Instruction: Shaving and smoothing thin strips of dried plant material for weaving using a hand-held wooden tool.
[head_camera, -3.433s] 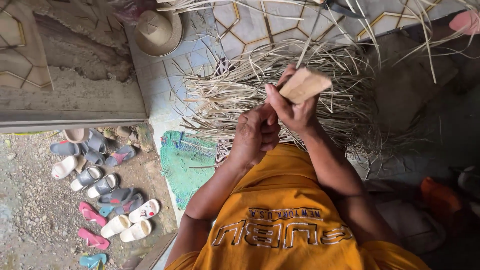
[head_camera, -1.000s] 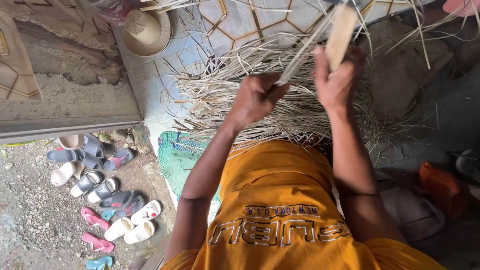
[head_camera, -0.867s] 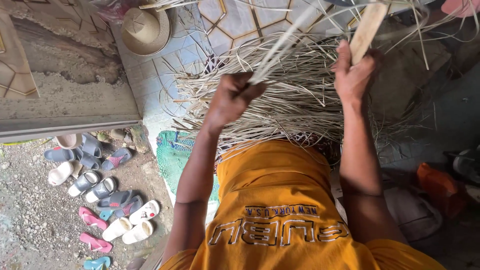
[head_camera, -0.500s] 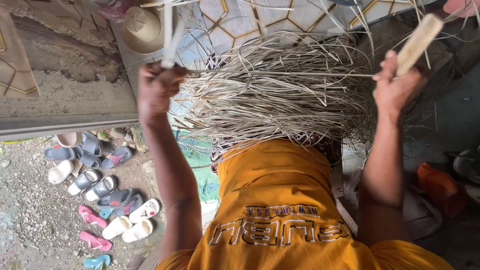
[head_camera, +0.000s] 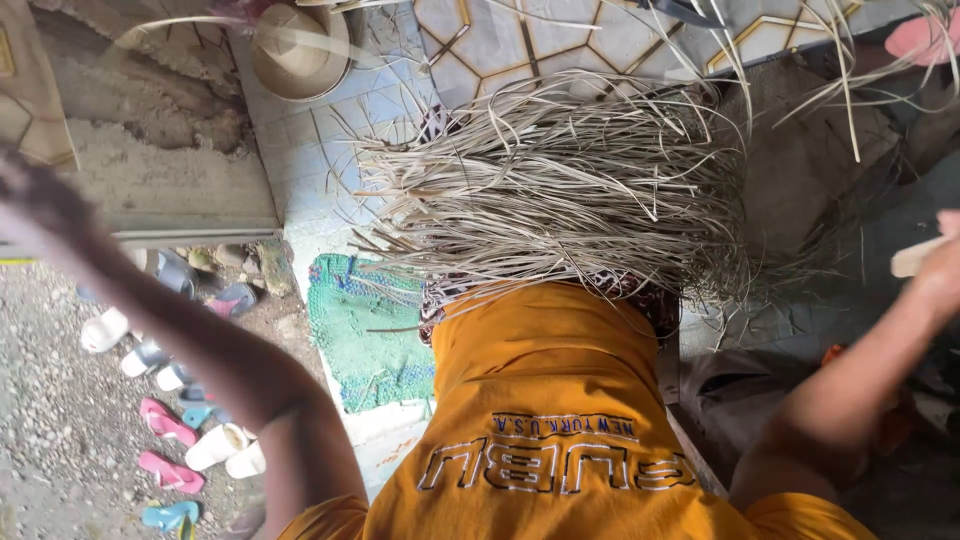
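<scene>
A heap of dried pale leaf strips (head_camera: 560, 190) lies on the tiled floor in front of my lap and orange shirt (head_camera: 560, 400). My left hand (head_camera: 35, 195) is flung far out to the left and blurred. One long thin strip (head_camera: 250, 22) arcs through the air from above it back toward the heap. My right hand (head_camera: 940, 275) is at the right edge, closed around a flat pale wooden tool (head_camera: 912, 260), of which only the end shows.
A straw hat (head_camera: 300, 50) lies on the tiles at the top left. A green net mat (head_camera: 365, 320) sits by the step. Several sandals (head_camera: 165, 420) are scattered on the gravel at lower left. Dark cloth and clutter (head_camera: 740, 380) fill the right side.
My hands, together at the heap earlier, have swung wide apart. The left hand pulled a strip out to the far left; the right hand carried the wooden tool to the right edge.
</scene>
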